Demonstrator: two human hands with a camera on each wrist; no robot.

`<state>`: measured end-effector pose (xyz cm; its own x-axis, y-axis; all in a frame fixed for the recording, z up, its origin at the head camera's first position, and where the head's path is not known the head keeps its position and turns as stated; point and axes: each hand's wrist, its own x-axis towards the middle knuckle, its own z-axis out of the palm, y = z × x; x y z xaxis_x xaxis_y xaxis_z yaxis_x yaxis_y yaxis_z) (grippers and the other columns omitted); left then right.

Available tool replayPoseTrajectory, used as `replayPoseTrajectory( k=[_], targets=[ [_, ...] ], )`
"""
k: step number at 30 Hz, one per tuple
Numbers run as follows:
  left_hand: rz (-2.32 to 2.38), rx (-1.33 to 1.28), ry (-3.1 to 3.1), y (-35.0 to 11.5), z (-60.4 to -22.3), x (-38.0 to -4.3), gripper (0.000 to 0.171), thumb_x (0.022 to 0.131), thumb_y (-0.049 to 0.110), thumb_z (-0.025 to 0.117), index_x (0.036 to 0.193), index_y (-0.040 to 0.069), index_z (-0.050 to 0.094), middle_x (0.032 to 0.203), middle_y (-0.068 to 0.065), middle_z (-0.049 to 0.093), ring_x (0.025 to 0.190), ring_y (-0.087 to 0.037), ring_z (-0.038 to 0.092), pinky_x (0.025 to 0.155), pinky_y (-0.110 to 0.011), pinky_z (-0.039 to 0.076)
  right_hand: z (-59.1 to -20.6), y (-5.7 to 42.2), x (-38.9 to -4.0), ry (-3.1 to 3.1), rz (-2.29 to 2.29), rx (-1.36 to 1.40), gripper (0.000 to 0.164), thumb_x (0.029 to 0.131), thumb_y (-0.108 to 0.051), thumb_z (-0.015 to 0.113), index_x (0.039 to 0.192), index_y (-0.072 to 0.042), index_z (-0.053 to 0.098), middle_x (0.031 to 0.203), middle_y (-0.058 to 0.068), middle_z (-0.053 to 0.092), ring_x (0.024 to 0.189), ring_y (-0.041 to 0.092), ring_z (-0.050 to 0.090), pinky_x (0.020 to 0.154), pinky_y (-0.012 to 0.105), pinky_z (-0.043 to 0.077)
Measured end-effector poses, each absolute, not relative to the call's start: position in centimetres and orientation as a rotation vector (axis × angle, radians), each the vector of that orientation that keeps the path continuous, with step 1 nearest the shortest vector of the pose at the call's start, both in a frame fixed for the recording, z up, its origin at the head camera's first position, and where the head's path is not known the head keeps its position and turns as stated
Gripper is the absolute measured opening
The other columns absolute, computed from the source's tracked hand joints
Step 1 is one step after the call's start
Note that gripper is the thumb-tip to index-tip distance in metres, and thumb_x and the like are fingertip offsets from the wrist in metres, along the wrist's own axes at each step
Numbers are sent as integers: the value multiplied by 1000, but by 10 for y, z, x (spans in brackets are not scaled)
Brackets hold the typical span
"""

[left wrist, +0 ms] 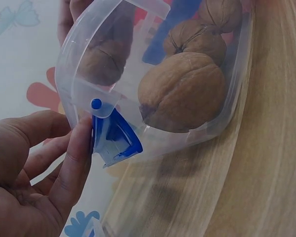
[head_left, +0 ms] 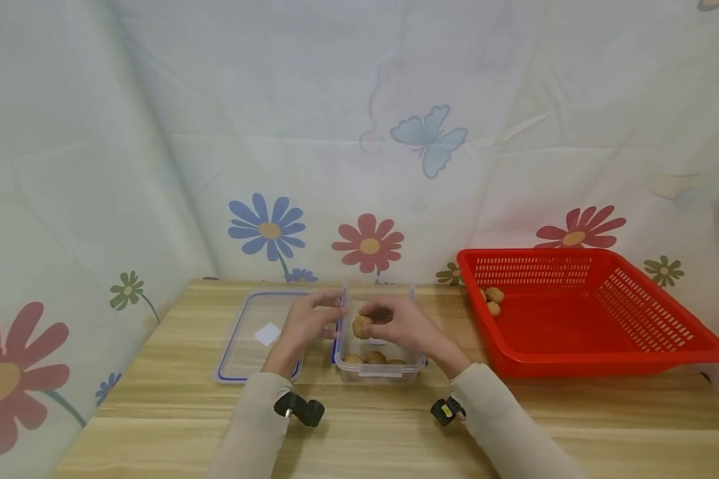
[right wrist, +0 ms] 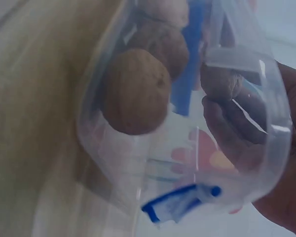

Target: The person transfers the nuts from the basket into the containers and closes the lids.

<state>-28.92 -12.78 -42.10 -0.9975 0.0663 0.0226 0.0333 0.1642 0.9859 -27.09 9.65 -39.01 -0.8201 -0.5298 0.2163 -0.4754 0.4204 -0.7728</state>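
Observation:
In the head view a clear plastic box [head_left: 359, 377] stands uncovered on the table, with several walnuts [head_left: 375, 358] along its near end. My right hand [head_left: 409, 327] pinches another walnut [head_left: 361, 326] between thumb and fingers, over the box. In the right wrist view this pinched walnut [right wrist: 219, 81] appears through the clear wall. My left hand [head_left: 308, 322] is at the box's left side, fingers loosely bent. Its fingertips meet the box edge by a blue clip [left wrist: 116, 136] in the left wrist view.
Left of the box lies its clear lid [head_left: 245, 352] with a blue seal and a white label [head_left: 267, 334]. A red plastic basket [head_left: 575, 362] stands on the right, a few walnuts [head_left: 494, 295] in its left corner. Behind the wooden table [head_left: 359, 432] hangs a flowered curtain [head_left: 311, 133].

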Motion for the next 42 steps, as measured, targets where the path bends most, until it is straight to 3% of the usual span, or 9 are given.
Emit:
replayPoseTrajectory(
  k=[7, 14, 30, 36, 42],
  targets=[
    [2031, 114, 2356, -129, -422, -290, 44, 98, 5, 73, 142, 3, 67, 132, -23, 65, 107, -36, 71, 73, -36, 67, -404, 88, -273, 2637, -1332, -964, 19, 97, -7, 78, 116, -3, 77, 112, 6, 75, 101, 19, 70, 93, 32, 61],
    [2031, 132, 2352, -129, -421, -289, 44, 99, 4, 72, 142, 0, 65, 133, -26, 64, 109, -39, 70, 73, -36, 67, -409, 83, -273, 2716, -1249, -937, 16, 96, -4, 75, 111, 2, 77, 107, 13, 77, 97, 20, 71, 91, 37, 62],
    [2026, 138, 2361, -130, -419, -288, 44, 98, 4, 72, 141, -1, 66, 131, -25, 65, 109, -39, 70, 72, -36, 67, -413, 78, -274, 2777, -1078, -944, 9, 95, -6, 80, 104, -7, 81, 99, 1, 79, 93, 17, 71, 86, 36, 62],
    [2021, 119, 2366, -130, -420, -288, 43, 99, 4, 72, 141, 0, 66, 130, -24, 65, 107, -37, 71, 72, -35, 67, -410, 80, -271, 2745, -1104, -929, 12, 96, -5, 78, 107, -5, 80, 101, 1, 78, 95, 16, 70, 88, 37, 61],
    [2025, 112, 2365, -128, -421, -288, 44, 98, 4, 72, 141, 1, 66, 131, -24, 65, 106, -37, 71, 72, -35, 67, -399, 89, -268, 2704, -1135, -889, 21, 99, -7, 75, 119, -3, 77, 114, 9, 76, 102, 20, 69, 97, 43, 60]
  ],
)
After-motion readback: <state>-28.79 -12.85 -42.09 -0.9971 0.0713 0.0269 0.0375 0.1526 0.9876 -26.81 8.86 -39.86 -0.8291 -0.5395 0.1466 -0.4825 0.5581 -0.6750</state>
